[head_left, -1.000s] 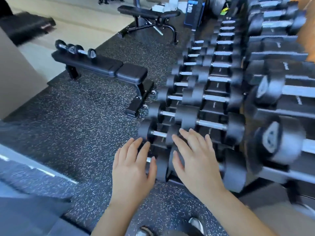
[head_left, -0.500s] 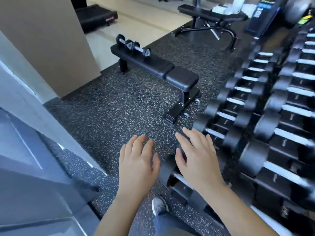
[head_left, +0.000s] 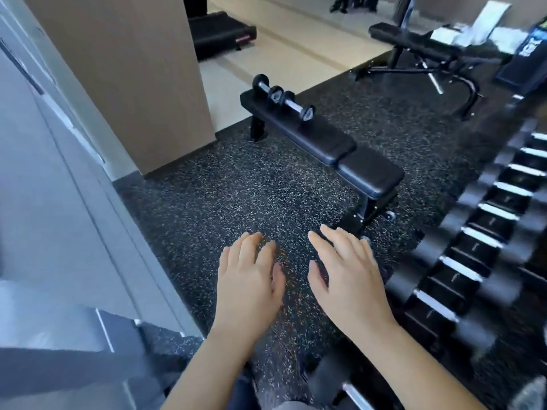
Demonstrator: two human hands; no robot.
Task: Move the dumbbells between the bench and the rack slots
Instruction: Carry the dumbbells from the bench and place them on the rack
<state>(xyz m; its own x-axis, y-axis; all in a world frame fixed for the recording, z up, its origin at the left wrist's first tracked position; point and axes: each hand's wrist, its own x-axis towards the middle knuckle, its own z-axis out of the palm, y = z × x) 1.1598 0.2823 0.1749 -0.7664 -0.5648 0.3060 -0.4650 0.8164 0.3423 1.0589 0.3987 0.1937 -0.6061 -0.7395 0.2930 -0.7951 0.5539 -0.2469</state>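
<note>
A black flat bench point(head_left: 322, 143) stands on the speckled floor ahead of me. Two small black dumbbells with chrome handles lie end to end on its far end: one point(head_left: 268, 88) at the very end, the other point(head_left: 294, 106) just nearer. The dumbbell rack point(head_left: 479, 250), blurred, runs along the right with several black dumbbells in its slots. My left hand point(head_left: 248, 279) and my right hand point(head_left: 344, 276) hover palm down above the floor, fingers straight, holding nothing. Both are well short of the bench.
A tan pillar point(head_left: 133, 69) and a grey wall point(head_left: 44, 202) close off the left. A second, adjustable bench point(head_left: 429, 51) stands at the back right, and a treadmill point(head_left: 220, 32) at the back. Speckled rubber floor point(head_left: 236, 196) lies between me and the bench.
The view has swung left, away from the rack and toward the bench. Both hands, which hovered over the rack's nearest dumbbells, now hover over bare floor, still empty.
</note>
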